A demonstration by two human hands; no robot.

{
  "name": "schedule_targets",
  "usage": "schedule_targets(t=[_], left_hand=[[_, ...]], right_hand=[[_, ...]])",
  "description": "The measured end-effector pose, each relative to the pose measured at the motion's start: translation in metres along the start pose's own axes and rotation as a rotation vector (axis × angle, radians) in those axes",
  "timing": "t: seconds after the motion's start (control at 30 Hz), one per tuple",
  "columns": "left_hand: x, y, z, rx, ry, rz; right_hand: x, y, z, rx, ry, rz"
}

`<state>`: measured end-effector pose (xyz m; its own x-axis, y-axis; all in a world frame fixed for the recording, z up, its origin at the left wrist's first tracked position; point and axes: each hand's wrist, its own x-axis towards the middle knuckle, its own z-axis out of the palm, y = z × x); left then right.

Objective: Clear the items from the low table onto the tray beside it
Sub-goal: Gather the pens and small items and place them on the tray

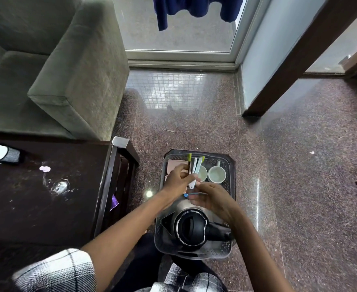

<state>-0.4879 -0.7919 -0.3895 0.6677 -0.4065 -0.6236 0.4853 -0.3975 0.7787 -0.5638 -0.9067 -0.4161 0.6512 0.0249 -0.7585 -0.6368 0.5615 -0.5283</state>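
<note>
**Sachets over the tray, desk nearly bare**

Both hands above the tray point(232, 171) on the granite floor point(299, 165), just right of the dark desk point(47, 207); left hand point(177, 182) gripping a fanned bundle of slim sachets point(195, 168), fingers pressed together around the lower ends, green-tipped tops pointing away from the body; right hand point(212, 199) just beside it, fingers pinching something thin with a small blue tip point(185, 195) — too small to identify; fingertips of the two hands close, perhaps touching at the bundle's base.

In the tray: a black kettle point(191, 227) at the near end, lid up, handle towards the right; two white cups point(216, 174) side by side at the far end, the left one partly hidden behind the sachets; a pinkish flat piece point(173, 165) in the far-left corner, partly behind the left hand.

On the desk: a black-and-white object point(2, 154) lying at the far-left edge; a small pale pink item point(44, 169) near the middle; a wet-looking smear point(60, 185) just nearer — plus scattered specks.

Beyond the desk a grey-green armchair point(68, 70); checked sleeves point(61, 270) at the bottom edge.
</note>
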Motion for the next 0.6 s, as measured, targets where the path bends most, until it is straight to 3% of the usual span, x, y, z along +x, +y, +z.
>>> schedule_targets(t=[0.07, 0.13, 0.4, 0.47, 0.6], left_hand=[[0.003, 0.001, -0.002, 0.034, -0.049, -0.022], [0.004, 0.002, -0.005, 0.076, -0.134, -0.078], [0.006, 0.007, -0.004, 0.237, -0.41, -0.248], [0.007, 0.008, -0.001, 0.273, -0.389, -0.259], [0.014, 0.002, -0.001, 0.386, -0.131, -0.168]], right_hand=[[-0.002, -0.008, -0.012, -0.18, 0.127, -0.181], [-0.002, -0.017, -0.025, -0.048, 0.157, -0.271], [-0.002, -0.007, -0.043, 0.101, 0.16, -0.137], [-0.001, -0.003, -0.049, 0.14, 0.151, -0.098], [0.005, 0.014, -0.065, 0.211, 0.289, -0.037]])
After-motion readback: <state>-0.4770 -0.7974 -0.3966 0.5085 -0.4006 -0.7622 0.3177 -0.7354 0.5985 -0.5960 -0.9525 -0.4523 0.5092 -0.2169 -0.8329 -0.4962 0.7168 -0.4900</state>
